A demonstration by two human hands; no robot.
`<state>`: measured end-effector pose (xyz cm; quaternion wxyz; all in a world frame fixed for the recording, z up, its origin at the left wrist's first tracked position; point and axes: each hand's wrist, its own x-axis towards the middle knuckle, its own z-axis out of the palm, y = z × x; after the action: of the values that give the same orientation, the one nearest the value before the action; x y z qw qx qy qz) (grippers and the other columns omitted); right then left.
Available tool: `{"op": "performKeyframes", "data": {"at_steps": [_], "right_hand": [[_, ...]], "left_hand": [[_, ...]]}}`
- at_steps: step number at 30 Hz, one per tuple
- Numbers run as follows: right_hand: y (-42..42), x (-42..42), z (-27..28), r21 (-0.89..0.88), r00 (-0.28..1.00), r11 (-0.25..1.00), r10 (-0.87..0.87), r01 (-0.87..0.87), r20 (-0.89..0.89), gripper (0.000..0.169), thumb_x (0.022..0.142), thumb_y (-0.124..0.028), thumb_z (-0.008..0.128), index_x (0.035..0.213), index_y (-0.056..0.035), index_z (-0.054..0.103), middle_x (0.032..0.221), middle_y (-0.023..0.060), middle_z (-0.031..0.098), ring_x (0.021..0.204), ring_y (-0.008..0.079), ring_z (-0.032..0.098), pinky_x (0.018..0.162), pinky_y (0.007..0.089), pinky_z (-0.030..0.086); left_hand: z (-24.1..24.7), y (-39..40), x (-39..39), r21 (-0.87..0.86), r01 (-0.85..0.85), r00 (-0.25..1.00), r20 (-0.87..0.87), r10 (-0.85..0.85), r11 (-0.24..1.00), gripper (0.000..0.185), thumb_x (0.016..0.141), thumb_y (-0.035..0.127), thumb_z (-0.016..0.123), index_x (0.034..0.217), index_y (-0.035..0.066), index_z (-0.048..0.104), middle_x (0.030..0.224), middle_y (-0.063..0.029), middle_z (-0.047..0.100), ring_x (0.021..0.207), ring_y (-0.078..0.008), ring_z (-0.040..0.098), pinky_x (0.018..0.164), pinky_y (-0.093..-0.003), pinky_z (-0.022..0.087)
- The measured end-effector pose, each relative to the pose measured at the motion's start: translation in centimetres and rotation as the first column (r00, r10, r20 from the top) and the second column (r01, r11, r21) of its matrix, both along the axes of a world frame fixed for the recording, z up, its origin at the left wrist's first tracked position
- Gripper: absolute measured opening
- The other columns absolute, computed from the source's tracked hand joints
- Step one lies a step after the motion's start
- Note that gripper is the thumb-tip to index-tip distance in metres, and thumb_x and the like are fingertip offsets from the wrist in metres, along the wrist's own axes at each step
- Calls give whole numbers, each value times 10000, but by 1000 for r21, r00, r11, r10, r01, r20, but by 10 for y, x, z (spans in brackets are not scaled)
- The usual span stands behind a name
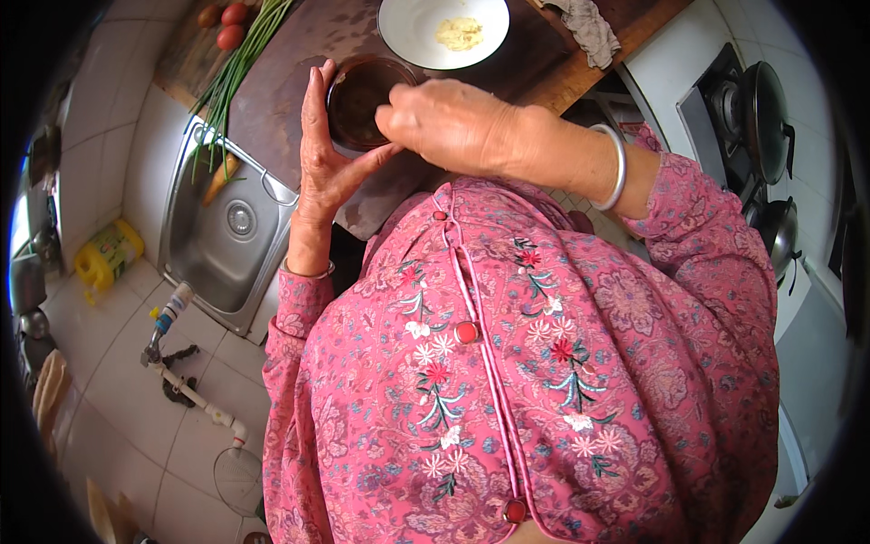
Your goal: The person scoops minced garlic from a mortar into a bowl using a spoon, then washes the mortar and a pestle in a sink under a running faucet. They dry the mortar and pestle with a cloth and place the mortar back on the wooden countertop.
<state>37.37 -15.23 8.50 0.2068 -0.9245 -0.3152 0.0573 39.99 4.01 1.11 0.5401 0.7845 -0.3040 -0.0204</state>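
Note:
A round dark brown container (360,102) stands on the dark wooden counter, with shadowed contents I cannot make out. My left hand (329,146) rests around its left and near side, fingers up along the wall and thumb across the near rim. Over its right rim, my right hand (442,122) is curled with the fingertips at the mouth; whether it holds anything is hidden. Just beyond, a white enamel bowl (408,34) with a dark rim holds a small heap of pale yellow minced food (459,34).
Long green stalks (234,75) hang over the steel sink (197,238), where a carrot-like root (221,178) lies. Tomatoes (231,37) sit at the back left. A crumpled cloth (588,30) lies right of the bowl. A lidded pan (764,122) is on the stove at right.

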Motion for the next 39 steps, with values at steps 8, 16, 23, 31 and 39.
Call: {"op": "performKeyframes", "data": {"at_steps": [8, 16, 23, 31, 39], "right_hand": [[10, 5, -8, -25, 997, 998, 57, -59, -53, 123, 759, -88, 583, 817, 20, 591, 772, 190, 615, 739, 339, 657, 607, 405, 551], [11, 18, -12, 56, 999, 998, -26, 25, 19, 131, 763, -73, 572, 826, 42, 580, 768, 211, 600, 722, 366, 650, 613, 409, 543], [-21, 14, -1, 118, 999, 992, 48, -47, -9, 148, 797, -113, 546, 837, 13, 611, 808, 202, 625, 778, 344, 664, 646, 416, 544], [-21, -1, -16, 6, 992, 993, 118, -118, -31, 126, 808, -95, 523, 837, 11, 584, 791, 186, 602, 742, 345, 657, 649, 416, 547], [-19, 0, -21, -16, 998, 998, 56, -56, 9, 127, 784, -84, 544, 839, 2, 619, 806, 179, 612, 750, 324, 661, 621, 396, 551]], "left_hand": [[-3, 2, 1, -86, 0, 997, -80, -7, 996, 1174, 592, 181, 876, 1468, 20, 111, 1483, -155, 291, 1297, -273, 400, 1062, -385, 351], [2, 1, 0, -50, -10, 998, -55, 7, 999, 1185, 596, 180, 882, 1477, 51, 100, 1487, -160, 281, 1296, -285, 399, 1059, -395, 352], [2, 2, -1, -7, 21, 998, -59, -21, 1000, 1194, 598, 190, 882, 1483, 72, 90, 1490, -160, 267, 1308, -277, 381, 1072, -398, 337], [5, -2, -1, 71, 53, 998, 32, -55, 996, 1125, 584, 167, 876, 1454, 17, 179, 1466, -182, 311, 1332, -309, 353, 1087, -402, 312], [9, -8, -4, 109, 80, 991, 99, -91, 991, 1075, 562, 185, 866, 1429, 4, 257, 1454, -167, 340, 1351, -350, 305, 1101, -424, 268]]}}
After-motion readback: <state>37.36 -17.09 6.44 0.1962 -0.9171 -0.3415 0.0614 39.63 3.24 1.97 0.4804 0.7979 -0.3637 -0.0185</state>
